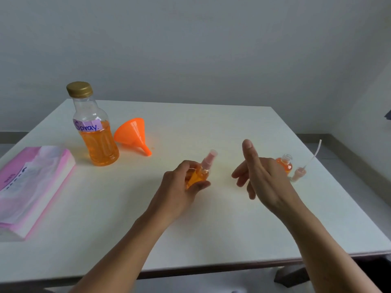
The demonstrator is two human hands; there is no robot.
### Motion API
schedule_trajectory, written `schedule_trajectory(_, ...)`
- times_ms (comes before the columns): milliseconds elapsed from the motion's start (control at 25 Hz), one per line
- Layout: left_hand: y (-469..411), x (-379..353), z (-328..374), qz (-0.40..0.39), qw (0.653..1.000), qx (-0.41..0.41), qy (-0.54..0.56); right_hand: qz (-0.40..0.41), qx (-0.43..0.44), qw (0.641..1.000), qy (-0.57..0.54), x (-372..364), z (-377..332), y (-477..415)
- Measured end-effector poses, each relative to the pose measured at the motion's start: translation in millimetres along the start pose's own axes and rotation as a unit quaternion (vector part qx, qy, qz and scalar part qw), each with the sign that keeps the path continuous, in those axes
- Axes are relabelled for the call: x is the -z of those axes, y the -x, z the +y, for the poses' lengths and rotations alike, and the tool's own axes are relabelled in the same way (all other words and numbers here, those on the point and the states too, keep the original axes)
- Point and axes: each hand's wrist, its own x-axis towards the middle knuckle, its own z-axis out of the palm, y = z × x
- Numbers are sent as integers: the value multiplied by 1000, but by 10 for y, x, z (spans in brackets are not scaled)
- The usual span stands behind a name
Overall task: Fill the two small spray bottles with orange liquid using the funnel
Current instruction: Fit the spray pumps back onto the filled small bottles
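Holding one small spray bottle in the left hand, middle of the frame, pink sprayer top on, tilted, full of orange liquid. Keeping the right hand open and empty just to its right, fingers spread. Leaving the second spray bottle standing open at right, partly filled, pink pump head lying beside it. Needing next, probably: setting the closed bottle down upright, then putting that pump head on straight. Minding the right worktop edge, near the open bottle. Having lots of bare room in the middle. Funnel and big "Spray" bottle resting upper left, tissue pack at far left.
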Motion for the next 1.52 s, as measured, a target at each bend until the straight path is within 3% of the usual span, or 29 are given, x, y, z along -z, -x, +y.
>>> schedule_trajectory(320,26,-83,-34,26,999,17,41,-41,6,980,194,232,478,216)
schedule_trajectory(560,373,-84,-19,91,994,52,-24,-87,9,983,164,443,732,230)
schedule_trajectory(680,670,-243,88,114,992,-9,-58,-104,-34,978,175,645,874,218)
schedule_trajectory(800,722,-507,292,80,995,-52,-26,-112,-113,970,182,867,1043,188)
schedule_trajectory(880,600,-713,445,38,998,-53,-5,-77,-143,976,146,947,1151,144)
schedule_trajectory(1080,115,-1228,762,-9,999,-42,27,111,-139,983,43,881,1361,-77)
schedule_trajectory(1520,-187,-1437,808,-66,995,-38,59,219,-103,970,-32,661,1513,-505)
